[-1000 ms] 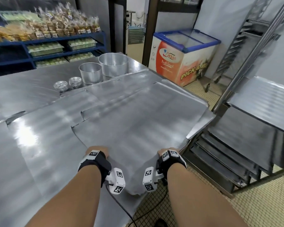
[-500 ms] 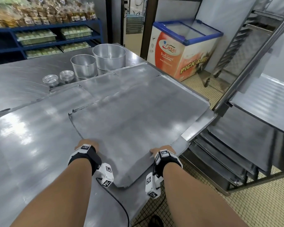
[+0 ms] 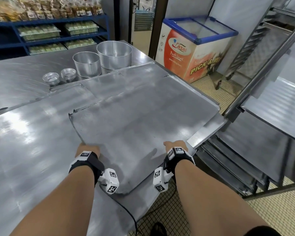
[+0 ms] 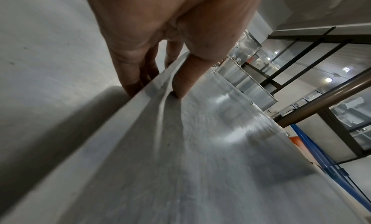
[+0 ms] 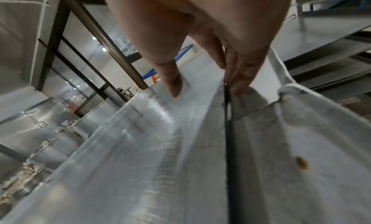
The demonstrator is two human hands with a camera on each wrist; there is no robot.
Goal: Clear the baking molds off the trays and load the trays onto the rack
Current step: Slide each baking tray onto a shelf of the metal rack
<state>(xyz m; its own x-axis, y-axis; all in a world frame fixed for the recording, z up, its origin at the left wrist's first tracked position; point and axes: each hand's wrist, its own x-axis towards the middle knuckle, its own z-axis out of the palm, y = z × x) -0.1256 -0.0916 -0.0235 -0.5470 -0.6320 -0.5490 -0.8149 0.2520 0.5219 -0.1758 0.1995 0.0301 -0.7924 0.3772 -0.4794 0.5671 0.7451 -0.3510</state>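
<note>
A large bare metal tray [image 3: 140, 126] lies skewed on top of other trays at the table's near right corner. My left hand [image 3: 87, 149] grips its left side edge, thumb on top and fingers underneath [image 4: 140, 75]. My right hand [image 3: 175, 145] pinches its right side edge the same way [image 5: 236, 78]. Two big round molds [image 3: 114, 55] and two stacks of small tins [image 3: 68, 74] stand on the table at the back. The tray rack [image 3: 245, 160] is to my right, with several trays in its lower slots.
More flat trays [image 3: 32, 133] cover the steel table to the left. A chest freezer [image 3: 194, 48] stands beyond the table's far right corner. A second, empty rack [image 3: 249, 41] is behind it. Blue shelves [image 3: 46, 31] hold packaged goods.
The tray has slid toward the table's near right corner and the rack, with both hands still on its side edges. My view has moved closer and tilted down.
</note>
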